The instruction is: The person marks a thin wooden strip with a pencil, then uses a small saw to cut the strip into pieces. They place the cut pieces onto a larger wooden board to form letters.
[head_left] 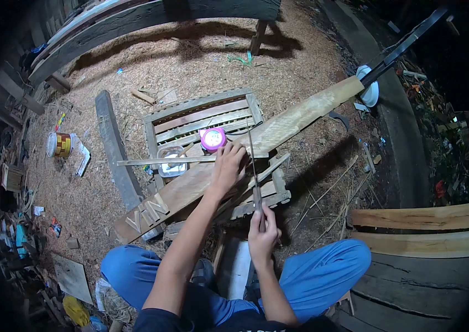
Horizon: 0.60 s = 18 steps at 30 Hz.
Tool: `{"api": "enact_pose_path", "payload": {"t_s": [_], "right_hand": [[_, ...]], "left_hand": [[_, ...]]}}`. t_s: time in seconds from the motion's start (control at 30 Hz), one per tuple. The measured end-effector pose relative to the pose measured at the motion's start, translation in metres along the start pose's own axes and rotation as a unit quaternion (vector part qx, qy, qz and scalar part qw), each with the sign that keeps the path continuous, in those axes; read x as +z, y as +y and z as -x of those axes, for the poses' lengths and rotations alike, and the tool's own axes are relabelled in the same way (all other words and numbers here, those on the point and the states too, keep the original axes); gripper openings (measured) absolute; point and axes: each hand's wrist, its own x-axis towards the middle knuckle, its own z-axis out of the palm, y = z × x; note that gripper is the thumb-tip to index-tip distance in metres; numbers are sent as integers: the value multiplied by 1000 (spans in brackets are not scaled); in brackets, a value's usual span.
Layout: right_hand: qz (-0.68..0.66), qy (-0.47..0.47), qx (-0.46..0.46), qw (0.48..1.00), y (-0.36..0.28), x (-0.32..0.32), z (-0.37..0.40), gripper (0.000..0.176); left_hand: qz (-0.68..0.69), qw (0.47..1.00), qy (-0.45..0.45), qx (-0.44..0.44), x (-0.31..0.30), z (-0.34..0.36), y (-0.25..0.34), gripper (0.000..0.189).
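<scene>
My right hand [263,233] is wrapped round the handle of a thin-bladed saw [252,149], which points away from me. The blade crosses a thin wooden strip [190,159] near its right end. My left hand [229,167] presses down on this strip, fingers bent, just left of the blade. Beneath lies a long wide plank [306,117], set diagonally over a slatted wooden frame [201,106]. A pink round tape measure [212,139] rests just beyond my left hand. Small wooden pieces [149,214] shaped like letters lie on the plank's near left part.
A clear plastic container [172,161] sits left of the tape measure. Further left are a dark beam [114,149] and a paint tin [59,145]. A bench [157,17] stands at the back. Boards [422,243] lie at the right; shavings cover the ground.
</scene>
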Motion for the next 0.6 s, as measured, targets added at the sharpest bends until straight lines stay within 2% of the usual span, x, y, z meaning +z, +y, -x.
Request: {"api": "enact_pose_path", "payload": {"t_s": [0.1, 0.13, 0.27, 0.4, 0.5, 0.53, 0.6], "right_hand": [[12, 25, -33, 999, 13, 9, 6, 32], [22, -2, 8, 1000, -6, 6, -5, 32], [-35, -14, 26, 999, -5, 12, -15, 34], [-30, 0, 20, 999, 2, 3, 9, 34], [-57, -5, 20, 998, -4, 16, -20, 33], [-97, -25, 75, 992, -7, 17, -26, 32], [-73, -9, 41, 996, 1, 13, -13, 32]], "left_hand": [[-3, 1000, -9, -1, -1, 2, 2, 45], [-3, 1000, -11, -3, 0, 2, 1, 46], [-4, 1000, 1, 4, -1, 2, 0, 47], [-10, 1000, -7, -4, -2, 1, 2, 44], [-7, 1000, -17, -11, -1, 0, 2, 43], [-6, 1000, 2, -3, 1, 1, 1, 43], [-4, 1000, 21, 8, 2, 0, -1, 42]]}}
